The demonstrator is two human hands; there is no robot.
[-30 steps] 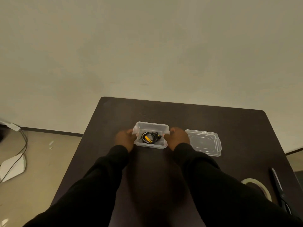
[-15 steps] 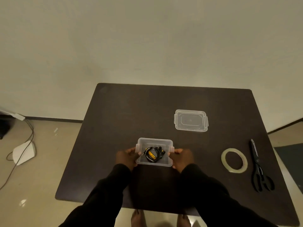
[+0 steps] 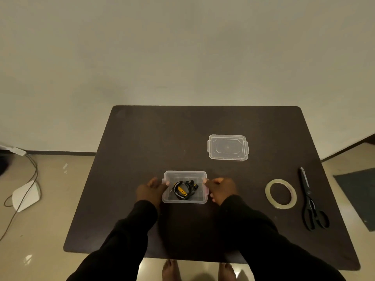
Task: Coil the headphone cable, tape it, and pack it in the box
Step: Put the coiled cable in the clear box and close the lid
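Both hands grip the clear box [image 3: 184, 199] on the dark desk [image 3: 142, 138]: the left hand [image 3: 149, 192] clasps its left end, the right hand [image 3: 222, 189] its right end. The coiled headphone cable [image 3: 183, 189] lies inside, between the hands. Right of the right hand lie the tape roll [image 3: 281, 194] and scissors [image 3: 310, 201]; beyond it, the lid [image 3: 227, 147].

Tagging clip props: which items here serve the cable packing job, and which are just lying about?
Job items:
clear plastic box, held by left hand and right hand
coiled black and yellow headphone cable
clear lid
clear tape roll
black scissors

Lying about:
white floor device
its dark cords
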